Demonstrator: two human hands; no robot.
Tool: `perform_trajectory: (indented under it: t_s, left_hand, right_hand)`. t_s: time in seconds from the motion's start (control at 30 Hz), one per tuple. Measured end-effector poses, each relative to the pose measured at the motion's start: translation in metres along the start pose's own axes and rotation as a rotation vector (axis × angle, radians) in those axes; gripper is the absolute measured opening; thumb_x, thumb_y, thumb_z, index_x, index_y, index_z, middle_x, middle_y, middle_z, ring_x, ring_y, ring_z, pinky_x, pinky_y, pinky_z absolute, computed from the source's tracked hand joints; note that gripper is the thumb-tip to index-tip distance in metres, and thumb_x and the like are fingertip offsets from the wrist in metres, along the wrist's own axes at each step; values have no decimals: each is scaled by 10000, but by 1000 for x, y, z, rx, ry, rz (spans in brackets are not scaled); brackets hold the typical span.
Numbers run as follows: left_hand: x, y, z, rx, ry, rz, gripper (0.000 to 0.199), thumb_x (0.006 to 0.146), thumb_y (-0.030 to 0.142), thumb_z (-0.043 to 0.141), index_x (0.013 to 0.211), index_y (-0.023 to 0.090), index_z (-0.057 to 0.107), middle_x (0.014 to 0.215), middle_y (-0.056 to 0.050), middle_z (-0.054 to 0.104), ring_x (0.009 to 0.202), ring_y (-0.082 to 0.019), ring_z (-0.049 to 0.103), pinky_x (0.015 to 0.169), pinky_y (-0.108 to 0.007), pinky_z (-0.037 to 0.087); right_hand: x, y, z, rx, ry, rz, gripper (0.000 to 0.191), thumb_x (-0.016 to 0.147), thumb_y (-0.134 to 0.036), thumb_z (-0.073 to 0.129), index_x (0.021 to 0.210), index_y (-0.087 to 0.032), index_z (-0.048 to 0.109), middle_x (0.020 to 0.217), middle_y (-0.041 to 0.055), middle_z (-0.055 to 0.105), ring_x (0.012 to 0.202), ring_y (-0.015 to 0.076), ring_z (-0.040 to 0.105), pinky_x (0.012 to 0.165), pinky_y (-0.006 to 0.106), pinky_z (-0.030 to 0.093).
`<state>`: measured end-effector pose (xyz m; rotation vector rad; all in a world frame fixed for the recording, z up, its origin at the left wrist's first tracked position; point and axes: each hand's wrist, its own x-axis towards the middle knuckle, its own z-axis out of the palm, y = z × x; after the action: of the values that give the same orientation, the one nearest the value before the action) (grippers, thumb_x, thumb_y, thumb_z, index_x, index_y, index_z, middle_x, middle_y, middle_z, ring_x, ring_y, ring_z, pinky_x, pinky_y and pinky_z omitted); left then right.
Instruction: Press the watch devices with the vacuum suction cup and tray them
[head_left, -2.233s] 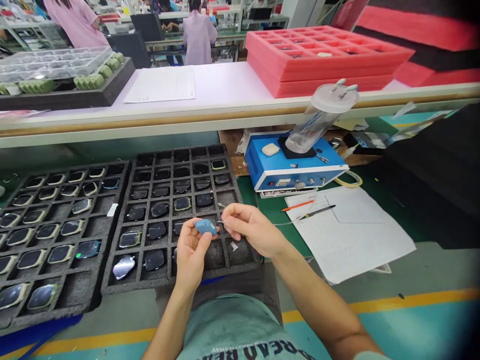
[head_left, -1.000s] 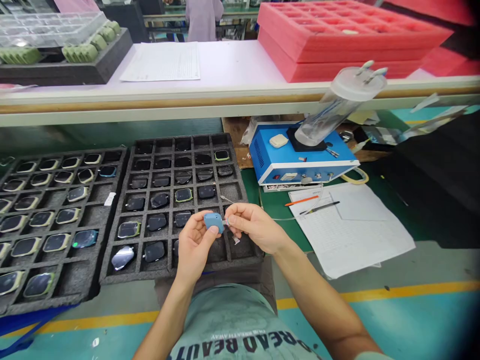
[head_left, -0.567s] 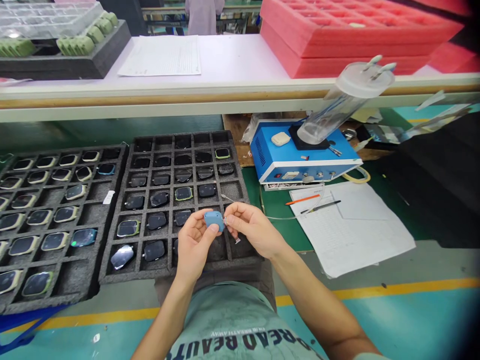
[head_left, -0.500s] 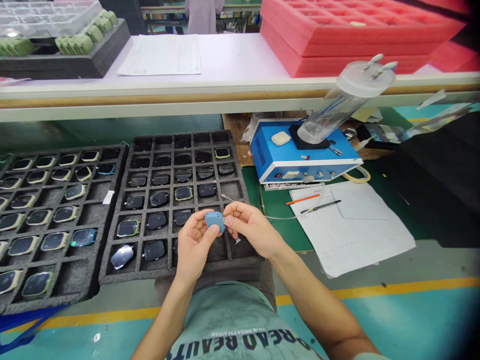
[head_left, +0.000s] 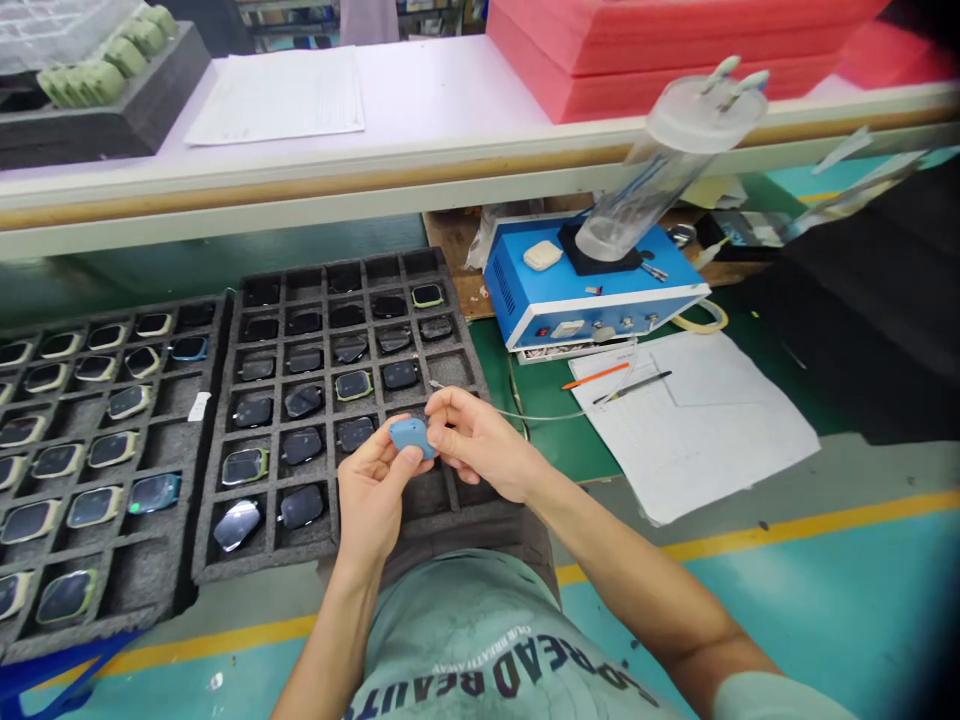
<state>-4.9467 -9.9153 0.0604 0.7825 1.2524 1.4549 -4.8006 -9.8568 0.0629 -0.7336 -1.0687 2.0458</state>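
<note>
My left hand [head_left: 373, 490] grips a small blue watch case [head_left: 410, 437] over the lower right of the near foam tray [head_left: 341, 545]. My right hand [head_left: 480, 442] is closed against the right edge of the case, its fingertips pinched together. A thin clear tube [head_left: 551, 416] runs from beside my right hand toward the blue machine [head_left: 600, 285]; what those fingertips pinch is too small to make out. Under and left of my hands, the tray's compartments hold several dark watch faces, one of them a watch with a green rim [head_left: 353, 385].
A second foam tray [head_left: 196, 470] of watches lies at the left. On the machine stand a clear cylinder [head_left: 637, 190] and a cream case [head_left: 542, 255]. Papers [head_left: 697, 440] with an orange pen [head_left: 596, 376] lie at the right. Red foam trays [head_left: 600, 85] sit on the shelf.
The view has shifted, so the trays, machine and shelf appear slightly moved. Both hands still hold the blue case together. A small tag seen below my right hand earlier no longer shows.
</note>
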Motion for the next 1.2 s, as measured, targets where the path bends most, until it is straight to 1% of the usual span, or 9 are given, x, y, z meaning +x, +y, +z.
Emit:
perform_trajectory:
  t_s: [0.13,0.23,0.3,0.37,0.43,0.6,0.73,1.03,1.2]
  left_hand:
    - [0,8,2,-59,-25,-44,392,727,351,888,1038,170,731,907,-57,759,758,-159,732,676,-233,611]
    - [0,10,3,-71,-23,-58,404,745,356,875,1062,169,707,902,-59,749,780,-171,738,710,-246,604]
    - [1,11,5,-74,-31,-62,407,757,357,865,1079,172,699,905,-59,746,794,-171,736,722,-247,598]
    - [2,11,6,-76,-41,-66,401,767,353,855,1092,179,698,906,-57,744,794,-169,734,725,-248,594]
    - [3,10,7,-67,-37,-58,386,776,343,843,1099,186,700,920,-59,746,812,-179,737,737,-264,599]
    - [0,7,9,-57,85,33,384,767,325,839,1106,189,718,1074,-83,753,970,-235,739,841,-338,616]
    - [-3,3,12,-24,166,91,419,753,318,859,1135,207,727,1108,-81,760,1020,-220,727,860,-331,621]
    - [-5,-3,12,110,145,147,421,749,323,867,1145,225,760,1129,-81,765,1020,-229,727,869,-334,628]
    - [-5,-7,11,204,111,165,410,790,294,833,1189,241,756,1201,-80,746,1092,-258,710,955,-389,604]
  right_hand:
    - [-21,8,-10,10,208,-172,405,847,-548,723,1001,-210,562,679,-66,503,433,52,382,323,165,271]
    - [-45,20,-36,83,701,-433,332,845,-479,746,929,-235,537,638,-78,441,460,58,373,365,156,279]
    - [-56,28,-54,222,926,-467,375,793,-436,802,917,-250,500,666,-84,414,477,53,358,380,144,287]
    - [-59,32,-66,352,865,-328,403,771,-471,811,935,-250,516,688,-79,390,480,49,329,378,139,272]
    - [-56,30,-69,389,670,-209,389,792,-528,775,948,-241,565,694,-66,366,489,55,316,377,148,261]
    - [-38,3,-47,310,480,-399,324,816,-497,770,807,-230,586,704,-31,386,535,81,359,409,189,302]
    - [-23,-5,-21,245,372,-434,301,773,-481,815,878,-248,658,708,-14,476,567,107,438,431,223,364]
    - [-3,22,1,54,396,-497,228,874,-434,745,927,-217,694,1022,61,690,856,184,692,708,321,612]
    - [-7,22,5,31,394,-532,243,946,-461,666,972,-220,669,998,68,732,991,217,721,957,428,596]
